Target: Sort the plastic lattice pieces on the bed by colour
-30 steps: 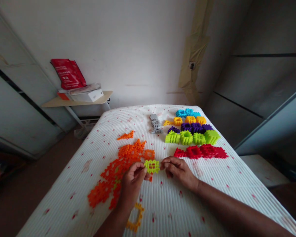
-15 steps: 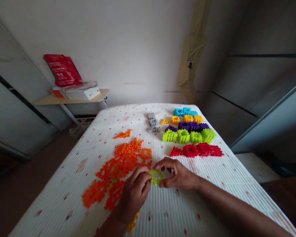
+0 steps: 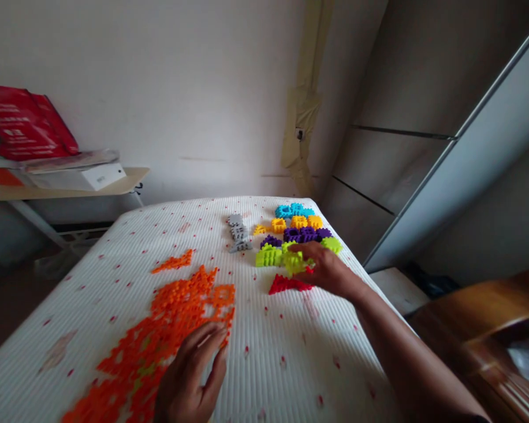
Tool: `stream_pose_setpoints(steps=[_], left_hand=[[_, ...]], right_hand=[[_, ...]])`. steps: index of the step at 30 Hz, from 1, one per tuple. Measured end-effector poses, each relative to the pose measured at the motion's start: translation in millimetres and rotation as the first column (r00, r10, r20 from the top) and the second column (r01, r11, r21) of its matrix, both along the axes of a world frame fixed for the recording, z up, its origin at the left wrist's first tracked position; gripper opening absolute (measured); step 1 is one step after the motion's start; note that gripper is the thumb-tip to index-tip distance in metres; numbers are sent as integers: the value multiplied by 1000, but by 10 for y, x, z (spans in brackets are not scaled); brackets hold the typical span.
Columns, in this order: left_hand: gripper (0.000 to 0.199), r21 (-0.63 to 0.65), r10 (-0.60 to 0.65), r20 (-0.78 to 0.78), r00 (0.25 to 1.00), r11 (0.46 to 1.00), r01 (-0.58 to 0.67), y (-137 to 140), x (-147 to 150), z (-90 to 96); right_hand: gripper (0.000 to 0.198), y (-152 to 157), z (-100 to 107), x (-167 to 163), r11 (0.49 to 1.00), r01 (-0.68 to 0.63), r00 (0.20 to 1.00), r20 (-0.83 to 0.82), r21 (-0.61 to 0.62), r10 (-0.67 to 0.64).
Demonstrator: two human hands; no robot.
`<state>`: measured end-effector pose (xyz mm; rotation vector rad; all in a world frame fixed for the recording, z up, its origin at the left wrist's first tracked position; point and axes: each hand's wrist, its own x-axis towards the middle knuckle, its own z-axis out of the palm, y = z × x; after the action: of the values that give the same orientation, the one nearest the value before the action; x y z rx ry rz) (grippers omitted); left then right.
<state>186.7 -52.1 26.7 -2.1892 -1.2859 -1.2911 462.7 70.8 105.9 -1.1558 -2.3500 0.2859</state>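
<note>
My right hand [image 3: 321,269] reaches over the toy rows at the right with its fingers closed on a lime-green interlocking block piece [image 3: 294,263]. Under and beside it is a row of lime-green blocks [image 3: 268,256], partly hidden by the hand. Just nearer lie red pieces [image 3: 286,284], also partly covered. My left hand [image 3: 193,371] is low in the view, fingers curved and apart, holding nothing I can see. Its fingertips are by the edge of a flat heap of orange interlocking pieces [image 3: 180,305], which has a few lime-green pieces [image 3: 145,369] among it.
Beyond the green row are purple blocks [image 3: 307,234], yellow blocks [image 3: 298,221] and blue blocks [image 3: 296,210]. Grey pieces [image 3: 238,232] and a separate orange piece [image 3: 174,261] lie farther left. A side table [image 3: 132,179] bears a red bag [image 3: 26,123].
My right hand has moved away from the left, carrying the lime-green piece to the green row. My left hand has let go of that piece and opened. The view has swung right.
</note>
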Motion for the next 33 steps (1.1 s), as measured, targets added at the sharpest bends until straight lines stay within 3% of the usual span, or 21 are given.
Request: stream_pose_setpoints(steps=[2, 4, 12, 26, 30, 33], left_hand=[[24, -6, -17, -13, 1000, 1000, 17, 7, -1, 4], [23, -12, -27, -24, 999, 1000, 27, 16, -1, 1], [20, -11, -21, -17, 1000, 1000, 21, 23, -32, 7], [23, -38, -2, 39, 999, 999, 3, 9, 9, 10], [28, -64, 12, 54, 998, 998, -8, -37, -26, 82], [31, -54, 102, 158, 982, 994, -94, -72, -209, 220]], right_hand=[[51, 244, 17, 258, 979, 201, 972, 114, 42, -204], [51, 435, -10, 423, 952, 303, 921, 242, 42, -304], [54, 605, -124, 388, 896, 444, 773, 495, 26, -397], [45, 642, -236, 385, 915, 400, 760, 542, 46, -360], [49, 643, -269, 454, 942, 321, 815, 479, 94, -325], [43, 557, -188, 454, 950, 205, 899, 339, 236, -278]])
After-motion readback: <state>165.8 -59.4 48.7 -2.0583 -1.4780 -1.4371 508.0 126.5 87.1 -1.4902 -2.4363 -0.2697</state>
